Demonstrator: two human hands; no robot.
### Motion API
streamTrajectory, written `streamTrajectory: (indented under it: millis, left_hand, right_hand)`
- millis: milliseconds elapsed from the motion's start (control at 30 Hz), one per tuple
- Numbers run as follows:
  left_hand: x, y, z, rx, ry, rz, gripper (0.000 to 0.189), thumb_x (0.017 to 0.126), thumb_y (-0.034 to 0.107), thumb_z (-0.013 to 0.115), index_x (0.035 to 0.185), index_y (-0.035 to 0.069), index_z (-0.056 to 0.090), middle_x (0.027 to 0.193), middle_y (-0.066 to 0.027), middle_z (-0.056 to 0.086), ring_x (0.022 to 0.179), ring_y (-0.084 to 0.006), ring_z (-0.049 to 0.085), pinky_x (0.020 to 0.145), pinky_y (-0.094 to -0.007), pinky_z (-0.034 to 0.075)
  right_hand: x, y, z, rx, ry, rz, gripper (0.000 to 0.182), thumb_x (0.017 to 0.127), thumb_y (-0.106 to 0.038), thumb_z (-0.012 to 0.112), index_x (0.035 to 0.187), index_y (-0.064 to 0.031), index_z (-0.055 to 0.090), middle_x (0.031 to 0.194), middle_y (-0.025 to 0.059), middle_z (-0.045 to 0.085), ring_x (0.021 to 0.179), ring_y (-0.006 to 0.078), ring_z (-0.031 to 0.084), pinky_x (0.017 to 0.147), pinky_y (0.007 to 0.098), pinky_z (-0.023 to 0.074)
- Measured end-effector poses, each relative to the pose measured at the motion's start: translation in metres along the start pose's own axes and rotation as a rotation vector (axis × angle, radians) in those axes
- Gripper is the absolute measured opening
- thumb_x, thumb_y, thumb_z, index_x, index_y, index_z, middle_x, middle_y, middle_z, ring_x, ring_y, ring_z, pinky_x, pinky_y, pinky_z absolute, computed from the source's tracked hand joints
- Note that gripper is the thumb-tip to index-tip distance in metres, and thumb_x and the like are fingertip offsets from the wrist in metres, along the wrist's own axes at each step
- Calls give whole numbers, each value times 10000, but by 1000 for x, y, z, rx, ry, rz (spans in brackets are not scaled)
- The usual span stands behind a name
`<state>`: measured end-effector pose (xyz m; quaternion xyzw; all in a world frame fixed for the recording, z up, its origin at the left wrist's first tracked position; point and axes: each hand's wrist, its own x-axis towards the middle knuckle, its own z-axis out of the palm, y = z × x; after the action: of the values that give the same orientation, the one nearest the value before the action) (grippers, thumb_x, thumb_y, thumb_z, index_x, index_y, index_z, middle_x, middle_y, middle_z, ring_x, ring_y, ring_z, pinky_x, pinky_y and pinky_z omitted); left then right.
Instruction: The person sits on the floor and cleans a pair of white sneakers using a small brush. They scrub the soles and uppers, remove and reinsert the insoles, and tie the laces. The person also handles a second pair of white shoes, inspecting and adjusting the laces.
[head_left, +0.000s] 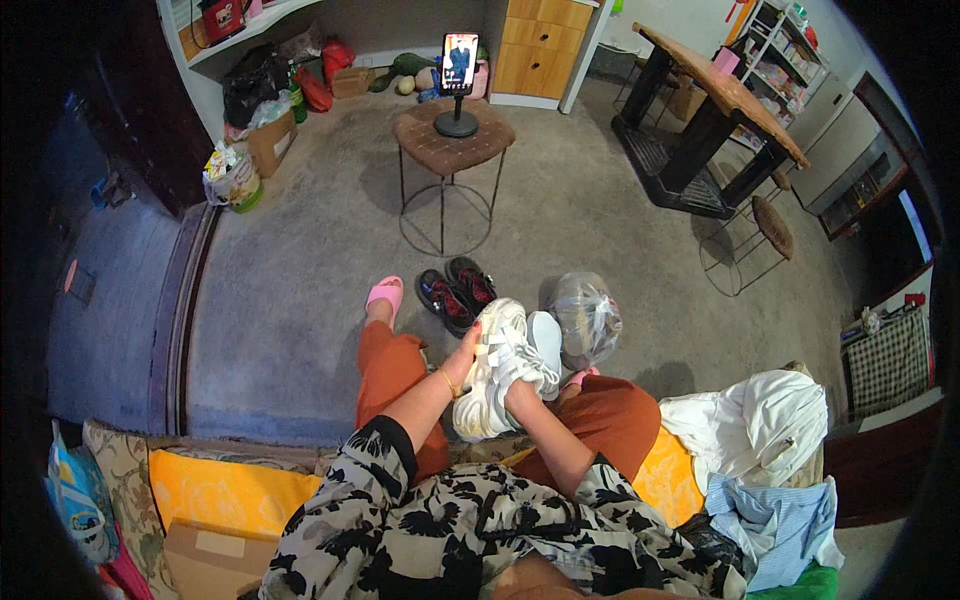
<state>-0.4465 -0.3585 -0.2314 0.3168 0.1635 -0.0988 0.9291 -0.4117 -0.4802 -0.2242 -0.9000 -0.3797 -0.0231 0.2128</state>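
A chunky white lace-up sneaker (491, 337) is raised over my lap, tilted, with a cream sole. My left hand (465, 358) grips it along its left side, the thumb on the sole's edge. My right hand (520, 393) reaches to the shoe's ankle opening; its fingers are hidden there. Close on the right is a pale, sole-shaped piece (544, 343); whether it is an insole or part of a second shoe is unclear. A pair of black-and-red shoes (452, 292) sits on the floor just beyond the sneaker.
A tied clear plastic bag (589, 315) rests on the floor to the right. Ahead, a stool (420, 139) bears a phone (459, 64) on a stand. White cloth (750, 420) and a striped blue garment (776, 525) lie at my right, a cardboard box (214, 562) at my left.
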Motion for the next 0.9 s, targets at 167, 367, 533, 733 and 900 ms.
streamTrajectory:
  millis: [167, 367, 533, 733, 900]
  left_hand:
    - [1, -6, 11, 64, -3, -57, 695, 891, 618, 361, 1341, 90, 410, 1235, -88, 552, 1101, -214, 555, 966, -355, 424]
    - [5, -6, -5, 41, -19, -36, 739, 884, 641, 339, 1386, 99, 350, 1285, -94, 519, 1116, -228, 548, 973, -358, 419]
    - [3, 0, -8, -11, -13, -43, 790, 849, 684, 362, 1380, 99, 364, 1305, -94, 507, 1142, -238, 531, 992, -371, 401]
    - [5, -6, -10, 29, -7, -7, 770, 867, 670, 345, 1376, 92, 369, 1316, -97, 495, 1170, -234, 508, 1004, -367, 387]
    - [15, -8, -18, 35, 76, 48, 745, 888, 639, 314, 1344, 58, 413, 1263, -117, 540, 1131, -248, 539, 1001, -370, 390]
  right_hand:
    - [-9, 6, -4, -35, 12, 29, 377, 858, -145, 423, 1179, 28, 523, 1223, 230, 522, 1110, 398, 497, 977, 428, 375]
    - [27, -2, 3, -45, 18, 32, 375, 859, -146, 423, 1175, 28, 525, 1220, 230, 525, 1105, 399, 500, 973, 428, 379]
    - [26, -3, 4, -51, 10, 31, 374, 859, -146, 423, 1172, 28, 526, 1218, 230, 527, 1101, 400, 503, 971, 429, 381]
    - [24, -5, 8, -55, 6, 24, 372, 859, -147, 423, 1169, 29, 528, 1215, 230, 529, 1096, 400, 507, 967, 429, 385]
    - [44, -9, 11, -64, -17, 27, 370, 859, -148, 423, 1166, 29, 529, 1213, 229, 531, 1092, 401, 510, 965, 429, 387]
